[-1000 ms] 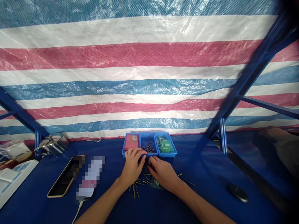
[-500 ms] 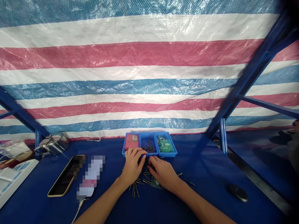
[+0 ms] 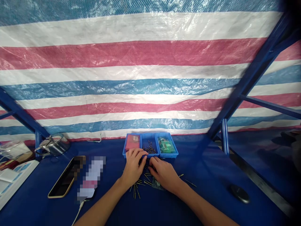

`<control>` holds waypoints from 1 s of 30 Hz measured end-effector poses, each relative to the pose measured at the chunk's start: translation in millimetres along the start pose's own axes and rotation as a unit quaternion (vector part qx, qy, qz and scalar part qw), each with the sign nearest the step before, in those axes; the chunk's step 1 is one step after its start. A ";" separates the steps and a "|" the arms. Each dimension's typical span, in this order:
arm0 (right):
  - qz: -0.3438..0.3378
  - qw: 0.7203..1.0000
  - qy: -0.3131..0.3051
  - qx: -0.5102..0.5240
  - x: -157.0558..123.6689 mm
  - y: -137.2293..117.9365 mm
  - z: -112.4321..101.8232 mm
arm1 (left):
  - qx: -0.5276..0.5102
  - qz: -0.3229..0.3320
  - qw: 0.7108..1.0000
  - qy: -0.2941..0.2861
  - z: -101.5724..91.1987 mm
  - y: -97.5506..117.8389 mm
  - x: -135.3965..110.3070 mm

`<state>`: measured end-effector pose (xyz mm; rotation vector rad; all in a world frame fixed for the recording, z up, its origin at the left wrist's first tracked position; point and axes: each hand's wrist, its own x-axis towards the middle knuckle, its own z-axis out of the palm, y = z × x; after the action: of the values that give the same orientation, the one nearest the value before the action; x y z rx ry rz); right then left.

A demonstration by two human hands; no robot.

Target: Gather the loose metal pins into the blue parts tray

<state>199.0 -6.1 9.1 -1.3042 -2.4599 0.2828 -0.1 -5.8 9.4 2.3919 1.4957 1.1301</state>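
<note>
My left hand [image 3: 133,164] is bent over a pile of thin metal pins [image 3: 136,190], right at the front wall of a blue three-part bin [image 3: 157,156]. Its thumb and index tips come close together; what lies between them is too small to make out. Beside it my right hand [image 3: 163,172] has curled fingers above the same pile, and any piece in them is hidden. A clear plastic bag [image 3: 157,183] is partly under the right hand. Similar dark pins [image 3: 150,147] fill part of the middle compartment. A red packet [image 3: 132,142] lies in the left compartment, green packets [image 3: 166,145] in the right.
Two phones [image 3: 67,177] [image 3: 91,179], one on a white cable, lie at the left. Behind them stands a lidded metal pot [image 3: 55,145]. A black computer mouse [image 3: 238,193] rests at the right. Blue frame posts [image 3: 225,136] and a striped sheet [image 3: 145,88] border the table.
My hands and the pins look the same as before. At the far right edge, a blurred shape of a person has moved partly out of view.
</note>
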 end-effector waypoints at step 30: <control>-0.005 1.000 -0.002 -0.007 -0.6 -0.4 -1.3 | 0.012 0.002 1.000 0.001 0.0 0.3 -0.3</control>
<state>199.5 -6.8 10.3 -1.2988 -2.4745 0.2652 0.0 -6.2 9.4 2.4116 1.5130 1.1216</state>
